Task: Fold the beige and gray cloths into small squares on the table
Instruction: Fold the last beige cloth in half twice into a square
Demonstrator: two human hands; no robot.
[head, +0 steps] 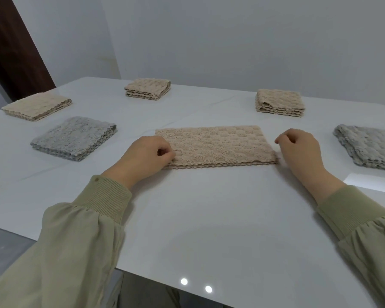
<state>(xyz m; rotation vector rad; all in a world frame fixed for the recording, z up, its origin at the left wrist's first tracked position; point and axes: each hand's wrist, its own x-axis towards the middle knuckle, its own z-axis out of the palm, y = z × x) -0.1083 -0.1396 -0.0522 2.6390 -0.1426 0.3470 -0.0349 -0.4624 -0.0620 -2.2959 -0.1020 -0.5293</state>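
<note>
A beige cloth, folded once into a long rectangle, lies flat at the middle of the white table. My left hand pinches its near left corner with thumb and curled fingers. My right hand sits just off the cloth's right end, fingers curled, holding nothing that I can see. Three beige cloths folded into squares lie at the far left, the far middle and the far right. A folded gray cloth lies on the left, another gray one at the right edge.
A white wall rises behind the table, with a dark brown door or panel at the upper left. The table's near edge runs across the bottom of the view, with floor below it at the left.
</note>
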